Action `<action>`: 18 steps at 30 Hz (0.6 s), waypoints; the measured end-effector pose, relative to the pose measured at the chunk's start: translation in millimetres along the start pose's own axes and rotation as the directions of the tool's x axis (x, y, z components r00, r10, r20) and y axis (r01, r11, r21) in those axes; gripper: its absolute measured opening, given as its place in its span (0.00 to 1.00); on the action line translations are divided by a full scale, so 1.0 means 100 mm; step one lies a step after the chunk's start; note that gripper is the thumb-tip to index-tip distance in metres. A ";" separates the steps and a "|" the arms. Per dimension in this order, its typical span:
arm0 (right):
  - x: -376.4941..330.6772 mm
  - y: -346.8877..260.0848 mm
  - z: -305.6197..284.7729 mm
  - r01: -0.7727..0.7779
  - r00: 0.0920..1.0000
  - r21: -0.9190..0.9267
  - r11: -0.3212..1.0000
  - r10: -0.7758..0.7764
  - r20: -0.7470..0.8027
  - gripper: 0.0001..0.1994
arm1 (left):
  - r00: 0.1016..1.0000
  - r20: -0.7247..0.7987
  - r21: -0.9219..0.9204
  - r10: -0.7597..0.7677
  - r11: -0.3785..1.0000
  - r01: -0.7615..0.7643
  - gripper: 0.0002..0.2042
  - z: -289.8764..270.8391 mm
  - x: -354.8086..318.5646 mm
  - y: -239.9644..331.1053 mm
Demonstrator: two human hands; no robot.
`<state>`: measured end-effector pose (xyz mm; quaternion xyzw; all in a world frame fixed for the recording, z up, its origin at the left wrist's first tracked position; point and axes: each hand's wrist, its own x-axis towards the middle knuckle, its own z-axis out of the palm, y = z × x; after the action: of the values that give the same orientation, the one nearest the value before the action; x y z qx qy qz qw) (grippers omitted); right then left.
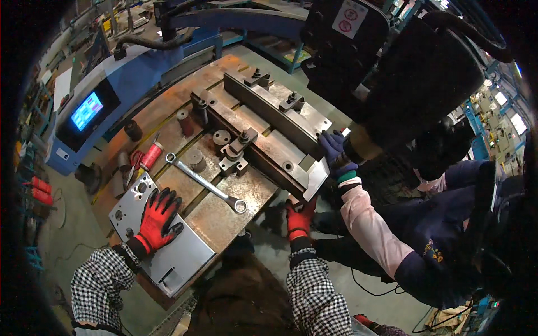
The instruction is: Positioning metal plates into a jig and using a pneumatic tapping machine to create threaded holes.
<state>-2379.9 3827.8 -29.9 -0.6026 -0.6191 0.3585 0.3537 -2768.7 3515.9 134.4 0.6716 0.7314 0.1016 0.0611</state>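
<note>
My left hand (159, 220), in a red and black glove, lies flat with fingers spread on a grey sheet-metal panel (185, 246) with several round holes and a rectangular cutout. My right hand (300, 218), in a matching glove, grips the near corner of a bent sheet-metal part (318, 178) from below; its fingertips are partly hidden. That part rests along a long steel bar fixture (263, 162) on the machine table. A co-worker's hand (336, 150) in a dark purple glove touches the part's right end. A combination wrench (204, 182) lies between my hands.
Step clamps (240, 147) hold the fixture on the rusty slotted table (216, 210). A red bottle (151, 156), scissors (136, 159) and steel cylinders (196, 160) stand or lie at left. A blue machine arm carries a lit screen (87, 111). A large dark machine head (420, 78) hangs at right.
</note>
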 end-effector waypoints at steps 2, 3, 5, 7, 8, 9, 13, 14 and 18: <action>0.13 0.04 0.09 -0.058 0.998 0.173 0.983 0.060 -0.008 0.57 | 1.000 0.001 0.002 0.003 1.000 -0.003 0.42 -0.02 0.05 0.00; 0.19 0.12 0.10 -0.032 0.999 0.129 0.991 0.036 -0.036 0.54 | 1.000 -0.010 0.001 0.021 1.000 -0.021 0.42 -0.02 0.10 0.02; 0.30 0.33 0.14 0.009 0.996 0.039 0.999 -0.005 -0.089 0.50 | 0.999 -0.017 -0.002 0.044 0.999 -0.044 0.42 -0.02 0.19 0.05; 0.30 0.40 0.19 -0.186 0.979 0.114 0.976 0.194 -0.059 0.47 | 0.999 -0.010 -0.006 0.039 0.999 -0.039 0.42 -0.04 0.23 0.06; 0.27 0.33 0.27 -0.250 0.966 0.136 0.959 0.257 -0.030 0.47 | 1.000 -0.006 -0.004 0.020 1.000 -0.020 0.42 -0.04 0.19 0.04; 0.20 0.27 0.31 -0.135 0.986 0.058 0.989 0.140 -0.092 0.46 | 1.000 -0.005 0.003 0.009 1.000 -0.009 0.41 -0.02 0.14 0.00; 0.17 0.19 0.32 -0.090 0.986 -0.047 0.995 0.082 -0.146 0.45 | 1.000 0.017 0.000 0.008 1.000 -0.008 0.42 -0.01 0.14 -0.02; 0.17 0.19 0.31 -0.114 0.984 -0.054 0.992 0.105 -0.146 0.45 | 1.000 0.024 -0.002 0.010 1.000 -0.010 0.43 0.00 0.15 -0.02; 0.18 0.06 0.35 -0.093 0.970 -0.066 0.994 0.075 -0.233 0.34 | 1.000 0.007 0.013 0.018 1.000 -0.018 0.42 -0.01 0.20 -0.02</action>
<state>-2407.8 3845.0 -52.1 -0.6786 -0.5612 0.2772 0.3843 -2772.8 3535.3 135.6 0.6789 0.7257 0.0949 0.0582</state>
